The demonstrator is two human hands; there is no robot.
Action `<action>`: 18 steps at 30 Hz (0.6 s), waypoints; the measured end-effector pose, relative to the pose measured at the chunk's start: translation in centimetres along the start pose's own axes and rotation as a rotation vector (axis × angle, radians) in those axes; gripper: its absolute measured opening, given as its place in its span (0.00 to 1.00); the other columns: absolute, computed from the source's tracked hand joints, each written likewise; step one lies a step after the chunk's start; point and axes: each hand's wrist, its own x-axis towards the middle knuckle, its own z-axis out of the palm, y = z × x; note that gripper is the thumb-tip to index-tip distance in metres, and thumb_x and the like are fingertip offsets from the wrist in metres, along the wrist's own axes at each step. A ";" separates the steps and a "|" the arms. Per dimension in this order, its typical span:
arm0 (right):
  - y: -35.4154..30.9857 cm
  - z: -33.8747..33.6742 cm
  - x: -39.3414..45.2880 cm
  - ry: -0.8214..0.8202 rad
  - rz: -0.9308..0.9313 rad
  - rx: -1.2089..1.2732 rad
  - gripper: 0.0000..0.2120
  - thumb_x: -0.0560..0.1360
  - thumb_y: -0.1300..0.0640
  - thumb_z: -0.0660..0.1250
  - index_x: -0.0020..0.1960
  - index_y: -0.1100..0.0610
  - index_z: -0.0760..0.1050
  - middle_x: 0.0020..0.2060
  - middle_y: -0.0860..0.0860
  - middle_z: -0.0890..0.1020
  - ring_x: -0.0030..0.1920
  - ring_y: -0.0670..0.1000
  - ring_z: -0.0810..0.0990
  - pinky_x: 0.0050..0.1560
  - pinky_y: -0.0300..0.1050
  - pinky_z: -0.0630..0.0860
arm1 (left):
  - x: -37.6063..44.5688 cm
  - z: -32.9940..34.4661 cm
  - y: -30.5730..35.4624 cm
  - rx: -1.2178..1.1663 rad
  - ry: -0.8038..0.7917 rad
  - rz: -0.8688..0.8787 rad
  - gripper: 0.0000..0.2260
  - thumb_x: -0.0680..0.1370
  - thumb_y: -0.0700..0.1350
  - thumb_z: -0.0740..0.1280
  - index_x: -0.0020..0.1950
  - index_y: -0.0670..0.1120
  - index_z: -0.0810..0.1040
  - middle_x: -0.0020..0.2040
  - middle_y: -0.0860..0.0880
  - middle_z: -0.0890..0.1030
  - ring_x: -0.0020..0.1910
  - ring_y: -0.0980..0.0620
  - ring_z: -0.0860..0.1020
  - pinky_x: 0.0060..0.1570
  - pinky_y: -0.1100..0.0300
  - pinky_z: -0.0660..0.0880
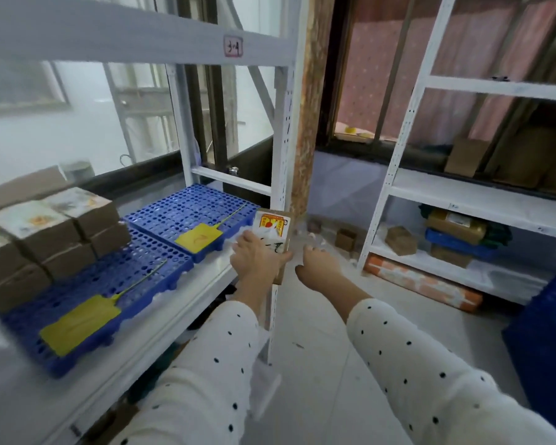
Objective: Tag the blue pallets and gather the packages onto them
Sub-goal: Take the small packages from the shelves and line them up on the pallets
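Two white sleeves with dark dots are seen closest to the lens, reaching forward from the bottom edge. A small brown package (272, 234) with a white and red label is gripped by the left hand (254, 260), whose fingers are curled round its near side; the package is held at the right front corner of the white shelf (180, 303), just beside the far blue pallet (187, 210). Nothing is held by the right hand (318, 268); it is kept just beside the package with the fingers loosely bent and the thumb turned toward the box.

Two blue pallets are laid side by side on the shelf, touching. A yellow tag (199, 237) is rested on the far pallet, its thin tie running back across the grid. A second yellow tag (79, 324) is laid on the near blue pallet (109, 277), near its front edge. A stack of brown packages (45, 236) is set on the back part of the near pallet, blurred by motion.

Further packages are seen on a second white rack (472, 200) at the right, along with an orange and white roll (424, 284) on the floor beneath it.
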 end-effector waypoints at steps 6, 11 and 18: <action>-3.1 -0.9 6.7 0.025 -0.121 -0.017 0.23 0.80 0.53 0.56 0.73 0.59 0.61 0.70 0.59 0.68 0.70 0.59 0.67 0.66 0.54 0.67 | 6.8 -0.3 -1.5 0.026 0.056 -0.132 0.52 0.64 0.73 0.67 0.73 0.38 0.56 0.69 0.41 0.67 0.66 0.44 0.69 0.57 0.52 0.72; -5.1 -0.6 11.8 0.045 -0.266 -0.013 0.18 0.79 0.52 0.60 0.66 0.60 0.66 0.62 0.59 0.74 0.62 0.59 0.74 0.56 0.51 0.73 | 11.0 0.4 -1.7 0.065 0.093 -0.215 0.51 0.65 0.74 0.66 0.72 0.39 0.56 0.68 0.41 0.67 0.65 0.44 0.69 0.57 0.52 0.72; -6.4 -1.2 19.8 0.053 -0.498 -0.036 0.18 0.79 0.52 0.59 0.66 0.59 0.67 0.63 0.57 0.73 0.63 0.57 0.72 0.60 0.50 0.71 | 17.1 1.3 -0.5 0.077 0.168 -0.347 0.46 0.67 0.72 0.65 0.69 0.40 0.59 0.64 0.42 0.68 0.63 0.45 0.70 0.57 0.51 0.71</action>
